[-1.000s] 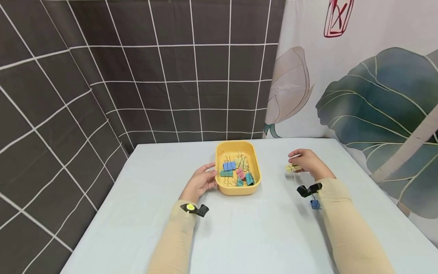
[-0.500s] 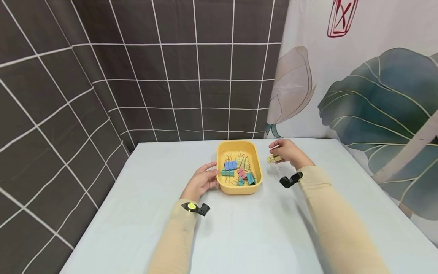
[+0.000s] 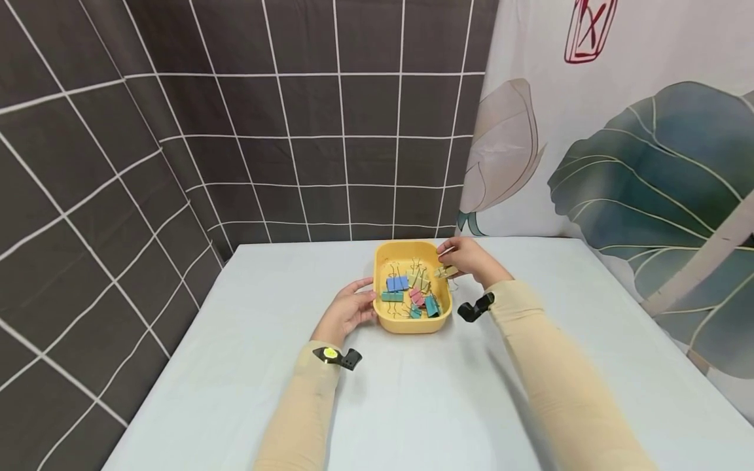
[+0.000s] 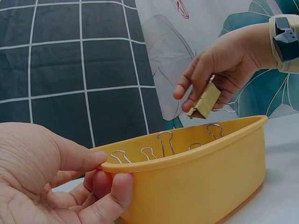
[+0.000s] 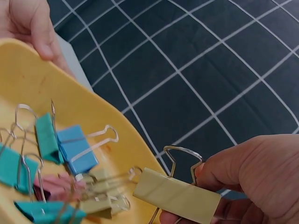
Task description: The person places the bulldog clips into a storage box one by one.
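A yellow plastic box holds several binder clips: a blue clip, teal clips such as one beside it, a pink clip and a pale yellow clip. With the thumb at the rim and fingers against the outer wall, my left hand grips the box's left side. My right hand pinches a pale yellow binder clip by its wire handle. In the left wrist view this clip hangs just above the box's far rim; from the head it overlaps the right rim.
The box stands on a white-covered table, toward its back edge. Behind and to the left hangs a dark cloth with a white grid. A white curtain with a leaf and flower print is at the right.
My right hand has carried the pale yellow clip leftward to the box's right rim. A blue clip on the table by the right sleeve has gone out of sight. The left hand stays put.
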`<state>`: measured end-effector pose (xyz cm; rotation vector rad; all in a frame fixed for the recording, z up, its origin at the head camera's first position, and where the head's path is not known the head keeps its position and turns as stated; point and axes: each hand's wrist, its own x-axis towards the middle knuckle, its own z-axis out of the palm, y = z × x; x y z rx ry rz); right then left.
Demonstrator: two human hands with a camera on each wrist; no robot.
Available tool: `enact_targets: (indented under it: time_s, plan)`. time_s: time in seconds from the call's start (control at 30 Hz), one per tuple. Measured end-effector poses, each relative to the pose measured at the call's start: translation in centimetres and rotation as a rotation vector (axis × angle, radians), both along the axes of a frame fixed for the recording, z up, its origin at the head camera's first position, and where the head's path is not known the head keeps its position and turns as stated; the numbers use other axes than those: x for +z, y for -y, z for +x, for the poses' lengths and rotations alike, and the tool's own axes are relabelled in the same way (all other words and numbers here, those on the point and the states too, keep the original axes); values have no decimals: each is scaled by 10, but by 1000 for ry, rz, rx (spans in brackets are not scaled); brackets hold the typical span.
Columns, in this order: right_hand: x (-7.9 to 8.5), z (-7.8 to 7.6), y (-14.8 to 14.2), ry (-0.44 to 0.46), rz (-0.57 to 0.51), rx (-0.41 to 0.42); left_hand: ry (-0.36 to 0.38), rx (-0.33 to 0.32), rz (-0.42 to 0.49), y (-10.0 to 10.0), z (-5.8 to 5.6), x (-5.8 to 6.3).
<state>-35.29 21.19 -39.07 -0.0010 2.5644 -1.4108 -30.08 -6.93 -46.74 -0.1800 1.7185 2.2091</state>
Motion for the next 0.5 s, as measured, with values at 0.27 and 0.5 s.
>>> enact_targets:
  time_s: [0.27,0.5]
  plan:
    - [3,3,24,-6,-25,25,-4,-3,8,1,1,1]
    - [0,5,39,-42,-36,55,1,-11,13,1,0,1]
